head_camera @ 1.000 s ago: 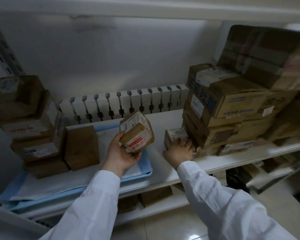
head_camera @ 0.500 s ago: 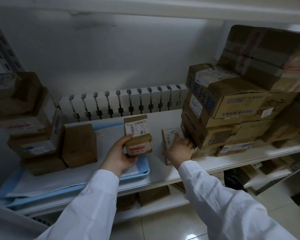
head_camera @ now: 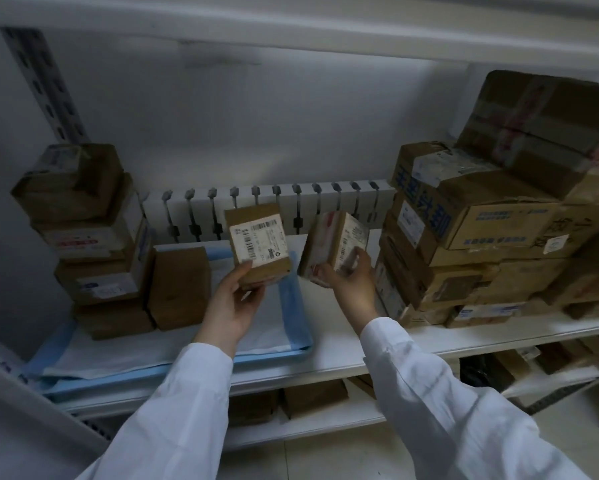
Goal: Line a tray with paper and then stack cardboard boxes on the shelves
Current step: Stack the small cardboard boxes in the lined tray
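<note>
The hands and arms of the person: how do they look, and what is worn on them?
Both arms are covered by long white sleeves, loose and slightly creased, like those of a lab coat; each ends in a plain cuff at the wrist. The left hand and the right hand are bare, with no gloves. No ring, watch or marking can be seen in this dim view.

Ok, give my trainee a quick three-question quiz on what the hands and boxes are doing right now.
1. True or false: each hand holds a small box.
2. Which sits on the paper-lined blue tray? A) the stack at far left B) the big pile at right
3. Fill in: the left hand's box shows a white ____ label.

Key: 1 true: left hand, right hand with its box. 2 A. 3 barcode.
</note>
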Action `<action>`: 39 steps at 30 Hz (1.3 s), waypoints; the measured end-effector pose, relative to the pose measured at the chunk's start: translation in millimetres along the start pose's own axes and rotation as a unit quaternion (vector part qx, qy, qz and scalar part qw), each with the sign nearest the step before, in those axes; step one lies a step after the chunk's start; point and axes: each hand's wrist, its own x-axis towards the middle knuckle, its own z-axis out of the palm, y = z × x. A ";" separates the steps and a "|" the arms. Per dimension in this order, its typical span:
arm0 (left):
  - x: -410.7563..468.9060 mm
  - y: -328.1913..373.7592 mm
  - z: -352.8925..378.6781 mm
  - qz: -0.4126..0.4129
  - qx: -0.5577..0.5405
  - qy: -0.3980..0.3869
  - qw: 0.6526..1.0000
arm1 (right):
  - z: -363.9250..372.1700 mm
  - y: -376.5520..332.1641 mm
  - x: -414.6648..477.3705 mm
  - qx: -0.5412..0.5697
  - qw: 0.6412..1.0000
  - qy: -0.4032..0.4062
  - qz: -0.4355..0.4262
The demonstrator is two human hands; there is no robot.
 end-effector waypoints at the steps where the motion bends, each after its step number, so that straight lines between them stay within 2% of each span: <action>1: -0.5 3.3 -2.9 0.004 -0.026 -0.009 1.000 | 2.4 -1.6 0.1 0.053 0.998 -0.017 0.018; 4: -2.4 11.7 -7.1 0.000 -0.058 0.004 0.998 | 9.6 -12.5 -2.7 0.181 0.973 -0.095 0.109; 6: -5.2 15.8 -6.7 -0.009 -0.055 0.016 0.998 | 14.1 -19.1 -4.8 0.272 0.937 -0.131 0.176; 9: -8.7 24.8 -4.4 -0.006 -0.040 0.007 0.999 | 22.8 -29.6 -9.8 0.380 0.880 -0.142 0.248; 11: -13.1 35.2 1.2 -0.003 -0.037 -0.008 0.999 | 30.5 -34.4 -11.8 0.404 0.857 -0.156 0.278; 15: -27.6 64.8 17.9 -0.022 -0.037 -0.031 0.999 | 47.1 -44.0 -18.2 0.393 0.850 -0.199 0.289; 17: -34.4 80.8 23.5 -0.019 -0.029 -0.042 0.999 | 54.9 -46.2 -21.4 0.331 0.879 -0.233 0.253; 20: -42.2 101.0 25.4 0.001 -0.020 -0.048 0.999 | 65.9 -53.4 -28.3 0.157 0.940 -0.257 0.161; 24: -49.2 115.2 23.2 0.008 -0.031 -0.060 0.998 | 87.1 -67.1 -38.3 0.049 0.971 -0.223 0.070; 28: -53.3 124.7 17.6 0.005 -0.033 -0.079 0.996 | 119.6 -77.5 -45.2 -0.074 0.973 -0.220 0.003; 35: -58.4 135.8 0.9 0.009 -0.035 -0.064 0.997 | 161.3 -89.6 -56.4 -0.192 0.957 -0.212 -0.057; 39: -61.7 139.9 -2.3 0.005 -0.018 -0.056 0.998 | 174.0 -96.0 -62.2 -0.281 0.933 -0.196 -0.114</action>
